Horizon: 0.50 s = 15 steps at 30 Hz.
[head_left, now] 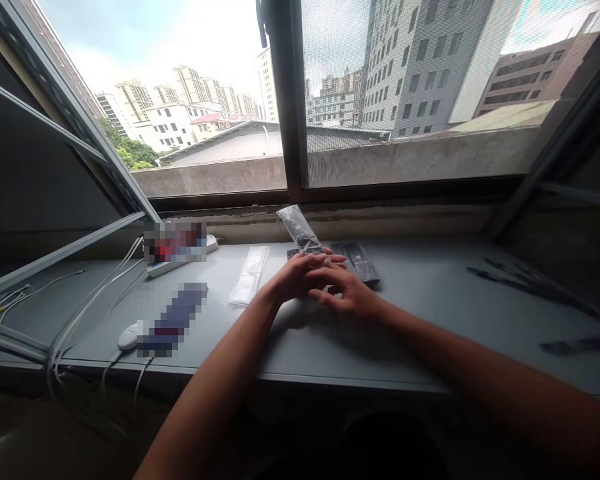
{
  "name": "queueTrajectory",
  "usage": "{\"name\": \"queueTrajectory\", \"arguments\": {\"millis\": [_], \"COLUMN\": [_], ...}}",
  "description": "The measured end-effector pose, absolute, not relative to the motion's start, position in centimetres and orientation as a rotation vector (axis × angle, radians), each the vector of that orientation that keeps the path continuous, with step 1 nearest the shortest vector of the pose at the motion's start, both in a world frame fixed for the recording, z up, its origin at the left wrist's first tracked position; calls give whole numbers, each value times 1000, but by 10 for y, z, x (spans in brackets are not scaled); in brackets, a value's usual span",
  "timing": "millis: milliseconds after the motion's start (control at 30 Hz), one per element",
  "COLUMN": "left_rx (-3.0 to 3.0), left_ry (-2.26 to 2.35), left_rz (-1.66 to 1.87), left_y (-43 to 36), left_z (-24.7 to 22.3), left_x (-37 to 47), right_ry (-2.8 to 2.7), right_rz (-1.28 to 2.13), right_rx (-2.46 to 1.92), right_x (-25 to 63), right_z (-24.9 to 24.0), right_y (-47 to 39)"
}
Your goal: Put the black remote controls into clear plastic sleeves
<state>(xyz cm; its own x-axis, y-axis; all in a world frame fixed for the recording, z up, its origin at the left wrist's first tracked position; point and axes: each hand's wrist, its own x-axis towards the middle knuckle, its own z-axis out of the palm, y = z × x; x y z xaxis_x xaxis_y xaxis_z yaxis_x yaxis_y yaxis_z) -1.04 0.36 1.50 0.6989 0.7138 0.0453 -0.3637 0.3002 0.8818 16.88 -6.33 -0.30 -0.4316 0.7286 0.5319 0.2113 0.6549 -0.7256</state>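
My left hand (pixel 300 272) is closed around the lower end of a clear plastic bag (pixel 299 228), which tilts up toward the window. Something inside the bag looks greyish with small dark marks; I cannot make out its kind. Crossing over from the right, my right hand (pixel 347 288) has its fingers bent against the left hand at the bag's lower end. Whether the right fingers also grip the bag is hidden. Just behind the hands lie dark, slim plastic-wrapped pieces (pixel 357 261) that resemble remote controls. White wrapped packets (pixel 250 275) rest left of my left hand.
The grey tabletop (pixel 420 300) runs along a window. A white power strip (pixel 183 263), a blurred-out blue thing (pixel 175 320), a white round charger (pixel 129 337) and loose cables (pixel 77 313) occupy the left. Dark strips (pixel 535 287) lie right. Metal frame posts flank both sides.
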Motion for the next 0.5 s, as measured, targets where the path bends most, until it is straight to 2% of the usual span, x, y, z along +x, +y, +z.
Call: {"name": "queueTrajectory", "arguments": {"millis": [167,500], "left_rx": [1013,882], "left_ry": [372,450], "left_rz": [772,941], "left_y": [4,9], "left_z": [16,21], "left_x": [-11,-13], "right_ry": [-1809,-1827], "right_rz": [884,835], "right_rx": [-794,-789], "right_x": [167,164], "right_z": [-4,-1], "right_y": [-67,-71]}}
